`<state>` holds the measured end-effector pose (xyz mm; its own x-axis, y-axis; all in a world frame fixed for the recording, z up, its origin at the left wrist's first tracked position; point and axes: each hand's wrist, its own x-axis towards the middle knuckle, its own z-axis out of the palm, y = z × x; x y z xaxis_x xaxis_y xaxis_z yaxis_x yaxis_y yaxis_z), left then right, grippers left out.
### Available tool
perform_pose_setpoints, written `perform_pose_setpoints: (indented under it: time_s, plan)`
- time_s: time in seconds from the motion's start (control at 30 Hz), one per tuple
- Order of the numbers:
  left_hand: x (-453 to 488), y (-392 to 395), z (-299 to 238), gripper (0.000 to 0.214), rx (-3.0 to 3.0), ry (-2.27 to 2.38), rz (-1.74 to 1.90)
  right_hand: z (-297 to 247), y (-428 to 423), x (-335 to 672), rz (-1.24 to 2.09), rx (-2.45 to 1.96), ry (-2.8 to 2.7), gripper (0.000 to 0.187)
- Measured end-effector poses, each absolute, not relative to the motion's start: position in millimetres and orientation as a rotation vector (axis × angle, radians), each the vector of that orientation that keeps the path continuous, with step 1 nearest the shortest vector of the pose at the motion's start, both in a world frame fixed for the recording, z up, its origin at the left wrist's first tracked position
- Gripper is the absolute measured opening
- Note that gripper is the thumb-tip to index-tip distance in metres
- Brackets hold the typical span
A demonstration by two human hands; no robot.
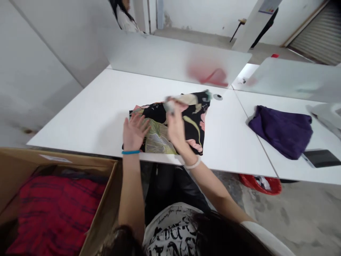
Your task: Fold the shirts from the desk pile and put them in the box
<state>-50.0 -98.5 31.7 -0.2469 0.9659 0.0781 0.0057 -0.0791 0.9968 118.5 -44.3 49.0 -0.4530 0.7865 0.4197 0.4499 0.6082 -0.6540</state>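
White table: two hands on one floral garment.

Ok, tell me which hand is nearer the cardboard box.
Left. The left hand rests on the floral black fabric just past the cardboard box; the right hand holds the fabric farther from the box.

I read the operator's wear from the white T-shirt: black lettering on its front, a short white sleeve at its right shoulder, dark trousers beyond its hem. Forward of it, the left wrist carries a blue wristband; the right wrist, a white band.
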Motion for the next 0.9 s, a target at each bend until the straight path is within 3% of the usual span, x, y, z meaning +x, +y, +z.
perform_pose_setpoints:
  time_s: [0.1, 0.2, 0.4, 0.57, 0.7, 0.8, 0.9]
  plan:
    - [-91, -131, 28, 0.060, 0.574, 1.255, 1.583, 25, -89, 58, 0.464, -0.889, -2.428, 0.049]
    - [-96, -142, 21, 0.051, 0.442, 1.462, 1.532, 1, -120, 38, 0.461, -0.785, -2.600, 0.047]
    - [-98, -117, 24, 0.073, 0.982, 1.932, 1.151, 19, -126, 88, 0.410, -0.654, -2.577, 0.052]
    - [-114, -70, 45, 0.068, 1.376, 2.322, 0.574, 20, -111, 175, 0.332, -1.121, -2.206, 0.039]
    - [-97, -33, 29, 0.047, 1.695, 2.230, 0.677, -8, -109, 223, 0.287, -1.489, -2.003, 0.046]
    - [-89, -20, 8, 0.025, 1.690, 2.208, 0.861, -23, -117, 229, 0.345, -1.525, -2.100, 0.052]
    - [-98, -17, -3, 0.018, 1.537, 2.218, 1.007, -24, -125, 222, 0.370, -1.472, -2.182, 0.051]
